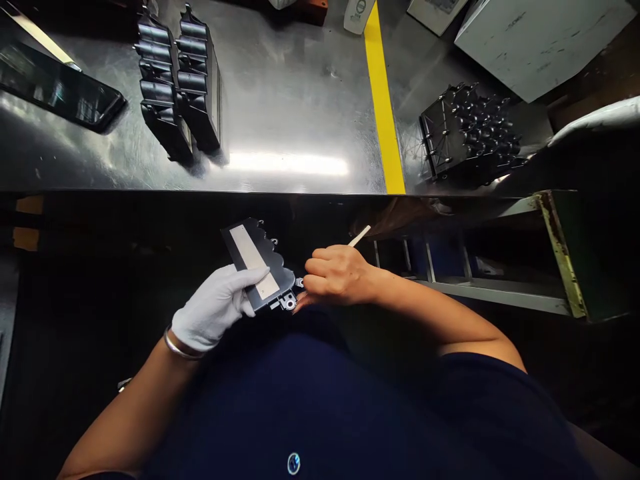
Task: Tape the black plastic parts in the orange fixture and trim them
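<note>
My left hand (213, 307), in a white glove, grips a black part (265, 257) with a scalloped edge and a pale strip on its face, thumb over the strip. The part is tilted and held off the table, in front of my body. Bare and closed, my right hand (335, 273) is at the part's right end, by a small ring-shaped fitting. A thin pale stick (359, 236) pokes out of the top of this fist. The fingertips of my right hand are mostly hidden.
Two black ribbed parts (177, 87) stand on the metal table (290, 100), right of a phone (60, 87). Past the yellow tape (383, 100) is a stack of black parts (470, 133); a white box (543, 40) lies behind. A green-edged frame (560, 253) stands at the right.
</note>
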`<move>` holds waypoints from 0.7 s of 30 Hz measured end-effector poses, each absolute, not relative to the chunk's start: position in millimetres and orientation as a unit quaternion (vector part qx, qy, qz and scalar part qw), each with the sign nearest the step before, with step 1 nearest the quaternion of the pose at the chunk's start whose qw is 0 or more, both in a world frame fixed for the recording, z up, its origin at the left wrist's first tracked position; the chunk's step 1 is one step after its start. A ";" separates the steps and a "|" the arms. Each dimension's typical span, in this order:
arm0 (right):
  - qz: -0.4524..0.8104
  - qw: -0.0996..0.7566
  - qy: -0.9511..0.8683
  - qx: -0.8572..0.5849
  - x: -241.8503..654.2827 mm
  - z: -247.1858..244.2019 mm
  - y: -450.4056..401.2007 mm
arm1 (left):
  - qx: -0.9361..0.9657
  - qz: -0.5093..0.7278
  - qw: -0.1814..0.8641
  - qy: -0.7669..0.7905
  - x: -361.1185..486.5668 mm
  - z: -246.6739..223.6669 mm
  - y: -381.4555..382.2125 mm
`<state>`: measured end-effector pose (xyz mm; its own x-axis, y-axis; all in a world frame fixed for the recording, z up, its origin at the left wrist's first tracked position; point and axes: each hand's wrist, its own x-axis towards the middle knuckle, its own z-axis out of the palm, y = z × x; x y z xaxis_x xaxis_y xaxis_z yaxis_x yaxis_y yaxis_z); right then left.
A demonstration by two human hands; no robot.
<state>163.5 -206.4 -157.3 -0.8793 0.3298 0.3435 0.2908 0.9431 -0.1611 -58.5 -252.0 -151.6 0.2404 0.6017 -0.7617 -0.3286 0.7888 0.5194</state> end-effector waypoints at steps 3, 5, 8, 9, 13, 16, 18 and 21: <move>0.035 0.179 -0.966 -0.181 162.7 -156.3 -205.6 | 0.128 0.306 0.775 0.539 -59.7 -154.4 -252.5; 0.046 0.165 -0.968 -0.182 162.3 -156.1 -205.1 | 0.128 0.304 0.777 0.536 -59.7 -154.9 -252.5; 0.068 0.164 -0.971 -0.158 163.1 -156.2 -204.7 | 0.127 0.297 0.785 0.529 -58.3 -153.7 -251.7; 0.068 0.170 -0.971 -0.157 163.5 -156.1 -204.6 | 0.127 0.297 0.786 0.527 -57.6 -152.7 -251.2; 0.036 0.204 -0.961 -0.183 162.9 -154.0 -204.1 | 0.127 0.304 0.780 0.533 -55.5 -146.7 -248.6; 0.039 0.186 -0.967 -0.169 162.1 -153.3 -204.2 | 0.142 0.290 0.775 0.543 -55.6 -142.0 -247.4; 0.052 0.165 -0.972 -0.159 162.8 -153.7 -204.7 | 0.142 0.291 0.775 0.543 -55.6 -140.6 -246.8; 0.064 0.190 -0.965 -0.172 164.7 -153.3 -205.8 | 0.096 0.296 0.795 0.521 -54.6 -142.6 -245.4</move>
